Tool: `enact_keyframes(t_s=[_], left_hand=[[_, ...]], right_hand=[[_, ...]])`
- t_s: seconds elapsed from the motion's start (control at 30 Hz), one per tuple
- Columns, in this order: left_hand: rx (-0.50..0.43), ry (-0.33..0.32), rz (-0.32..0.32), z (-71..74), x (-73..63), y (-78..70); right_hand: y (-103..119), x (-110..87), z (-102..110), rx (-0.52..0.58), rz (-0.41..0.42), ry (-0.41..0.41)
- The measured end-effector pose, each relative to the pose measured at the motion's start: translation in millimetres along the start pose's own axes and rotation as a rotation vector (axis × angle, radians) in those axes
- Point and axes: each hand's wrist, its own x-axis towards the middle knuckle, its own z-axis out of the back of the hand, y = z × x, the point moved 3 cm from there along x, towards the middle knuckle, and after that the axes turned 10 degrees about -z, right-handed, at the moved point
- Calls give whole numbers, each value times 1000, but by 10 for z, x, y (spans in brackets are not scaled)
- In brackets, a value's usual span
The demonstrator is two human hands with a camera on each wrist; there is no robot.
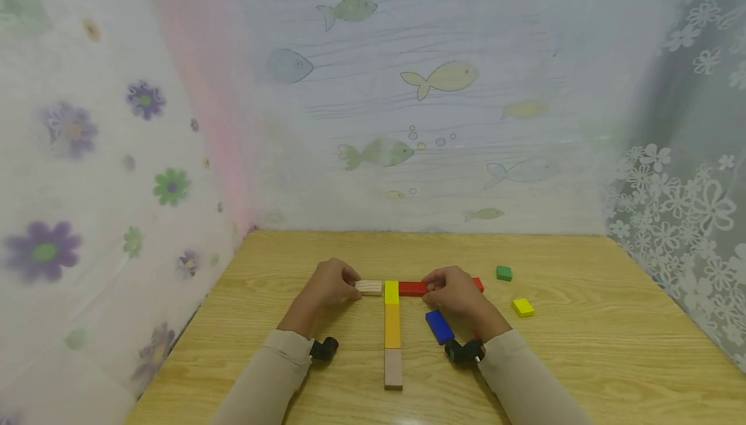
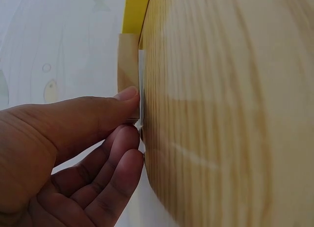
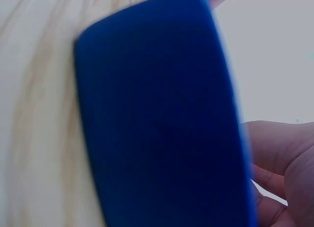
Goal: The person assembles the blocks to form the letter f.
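Head view: your left hand pinches a bare-wood block by its outer end between thumb and fingers; the block lies on the wooden tabletop, long axis sideways, pointing at the yellow block just beside it. Your right hand seems to pinch the red block, likewise sideways, though the slanted blue block largely hides that grip in the right wrist view.

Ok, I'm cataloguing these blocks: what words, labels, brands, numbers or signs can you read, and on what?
No readable text in any view.
The light wooden block, red block and blue block show no lettering.
The backdrop shows fish drawings, no lettering.
Any marking on the black right-wrist device is too small to read.
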Motion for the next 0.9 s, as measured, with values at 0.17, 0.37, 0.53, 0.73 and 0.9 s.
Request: enact_keyframes(t_s=[0.17, 0.37, 0.53, 0.73, 0.9], left_hand=[[3, -2, 2, -18, 13, -11], [7, -6, -3, -15, 13, -44], [15, -10, -6, -21, 16, -45], [12, -11, -10, -33, 25, -27], [11, -12, -25, -41, 39, -13]], right_hand=[[-16, 9, -1, -2, 4, 0], [-6, 1, -2, -14, -4, 4], [-10, 9, -4, -22, -3, -1], [-7, 8, -6, -17, -7, -6], [-3, 5, -9, -17, -11, -8]])
